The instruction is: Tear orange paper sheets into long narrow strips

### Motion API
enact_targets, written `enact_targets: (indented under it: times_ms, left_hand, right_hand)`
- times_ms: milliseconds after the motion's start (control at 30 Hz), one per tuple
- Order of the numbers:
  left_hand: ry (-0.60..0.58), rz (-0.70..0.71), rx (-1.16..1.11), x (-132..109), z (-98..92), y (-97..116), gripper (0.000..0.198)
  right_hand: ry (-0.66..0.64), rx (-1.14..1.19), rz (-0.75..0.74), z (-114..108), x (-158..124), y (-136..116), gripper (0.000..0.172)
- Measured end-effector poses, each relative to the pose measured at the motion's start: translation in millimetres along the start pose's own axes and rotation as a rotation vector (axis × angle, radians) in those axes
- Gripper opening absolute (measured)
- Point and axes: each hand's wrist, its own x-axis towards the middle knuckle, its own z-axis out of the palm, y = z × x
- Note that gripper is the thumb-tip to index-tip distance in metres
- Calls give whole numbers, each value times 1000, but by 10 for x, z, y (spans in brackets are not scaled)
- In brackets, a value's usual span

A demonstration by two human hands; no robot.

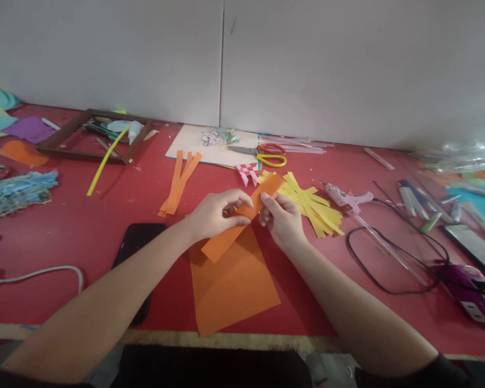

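My left hand point(217, 215) and my right hand point(282, 218) both pinch a long orange paper strip point(262, 193), held slanted just above the red table point(84, 242). The strip's lower end overlaps a larger orange paper sheet point(232, 285) lying flat near the table's front edge. A fan of yellow paper strips point(311, 207) lies just right of my right hand. Several loose orange strips point(180, 180) lie to the upper left of my left hand.
Scissors point(262, 153) with yellow and red handles rest on a cream board point(194, 145). A glue gun point(345, 198) with a black cord point(388, 258) lies right. A black phone point(135, 253) sits under my left forearm. A wooden frame point(64, 141), blue yarn point(18, 191) and a white cable point(36, 274) are left.
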Motion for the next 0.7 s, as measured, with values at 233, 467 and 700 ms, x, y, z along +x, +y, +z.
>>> enact_targets:
  times_ms: [233,467,700]
  left_hand:
    - [-99,50,79,17,-11,71,22]
    - [-121,52,117,15,-6,52,31]
    - [-73,56,99,17,-2,1,42]
  right_hand:
    - [-6,2,-12,-2,-2,0,44]
    - [-15,-15,-2,-9,17,22,45]
    - [-90,32,54,-24,46,22,34]
